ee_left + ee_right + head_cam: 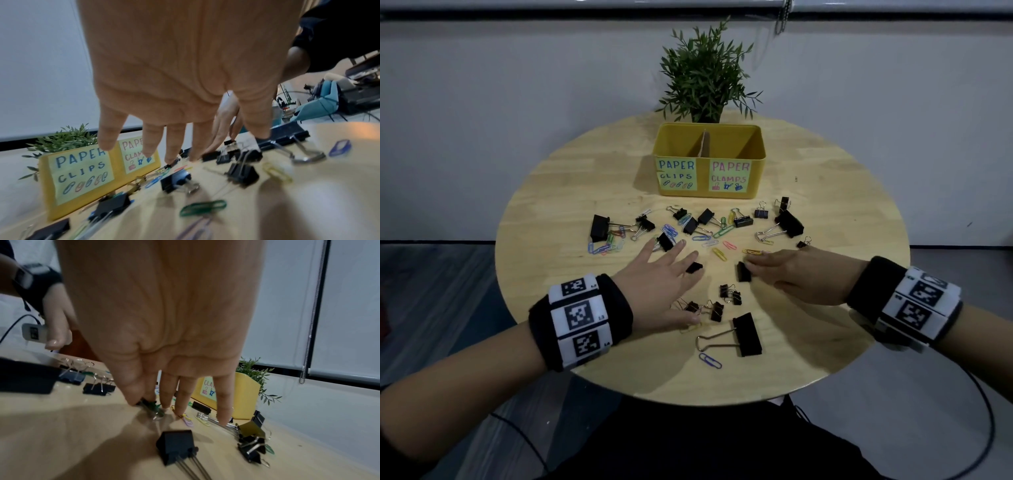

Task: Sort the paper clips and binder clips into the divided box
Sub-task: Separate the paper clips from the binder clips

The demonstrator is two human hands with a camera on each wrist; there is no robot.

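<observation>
The yellow divided box [753, 150] stands at the back of the round wooden table [822, 329], its left half labelled PAPER CLIPS and its right half PAPER CLAMPS. Black binder clips and coloured paper clips [606, 244] lie scattered in front of it. My left hand [671, 263] hovers flat over them with fingers spread and straight [172, 146], holding nothing. My right hand [748, 264] reaches leftward. Its thumb and index finger pinch a small black binder clip [743, 273] on the table top [147, 402]; the other fingers stay straight.
A potted green plant [705, 75] stands behind the box. A large binder clip [748, 334] and a blue paper clip [710, 360] lie near the front edge. Small binder clips [729, 294] sit between my hands. A white wall runs behind the table.
</observation>
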